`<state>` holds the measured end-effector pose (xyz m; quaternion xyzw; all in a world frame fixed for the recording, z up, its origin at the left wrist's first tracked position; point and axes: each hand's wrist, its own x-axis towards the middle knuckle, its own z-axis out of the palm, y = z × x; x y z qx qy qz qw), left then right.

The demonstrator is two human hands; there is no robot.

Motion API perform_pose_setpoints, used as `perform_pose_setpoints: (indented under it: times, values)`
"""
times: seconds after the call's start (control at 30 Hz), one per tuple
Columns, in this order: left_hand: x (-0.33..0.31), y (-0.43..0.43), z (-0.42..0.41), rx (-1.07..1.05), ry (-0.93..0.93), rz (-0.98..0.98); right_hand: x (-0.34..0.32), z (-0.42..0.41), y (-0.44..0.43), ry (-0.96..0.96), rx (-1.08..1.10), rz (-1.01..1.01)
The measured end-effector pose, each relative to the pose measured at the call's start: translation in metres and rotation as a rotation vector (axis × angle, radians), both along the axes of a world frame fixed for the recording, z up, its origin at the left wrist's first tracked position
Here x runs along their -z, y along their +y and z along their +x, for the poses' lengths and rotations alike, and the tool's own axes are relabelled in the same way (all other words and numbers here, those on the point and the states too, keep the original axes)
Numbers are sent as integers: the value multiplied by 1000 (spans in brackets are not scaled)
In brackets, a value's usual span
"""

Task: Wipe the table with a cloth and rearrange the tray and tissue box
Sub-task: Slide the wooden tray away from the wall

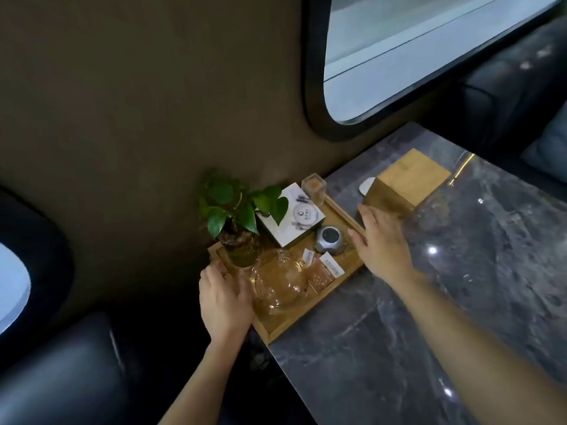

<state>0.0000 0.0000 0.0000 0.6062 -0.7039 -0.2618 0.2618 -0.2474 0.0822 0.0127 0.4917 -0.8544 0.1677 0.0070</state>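
Note:
A wooden tray lies on the grey marble table against the wall. It carries a potted green plant, a glass teapot, a white box, a silver round device, a small glass jar and paper packets. My left hand grips the tray's left edge. My right hand holds its right rim. A wooden tissue box stands just beyond my right hand, with white tissue at its left side. No cloth is in view.
A dark wall with a rounded window rises behind the table. Black leather seats sit at the lower left and at the upper right. Much of the marble top to the right and front of the tray is bare.

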Motion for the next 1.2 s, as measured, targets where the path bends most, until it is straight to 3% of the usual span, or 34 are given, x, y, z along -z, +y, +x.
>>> perform_pose_setpoints:
  times: [0.33, 0.57, 1.2]
  values:
    - [29, -31, 2, -119, -110, 505, 35, -19, -24, -192, 213, 169]
    - [28, -28, 3, 1, -180, 286, 44, -23, -41, -213, 257, 138]
    - [19, -30, 12, 94, -203, 162, 46, -11, -37, -33, 198, 6]
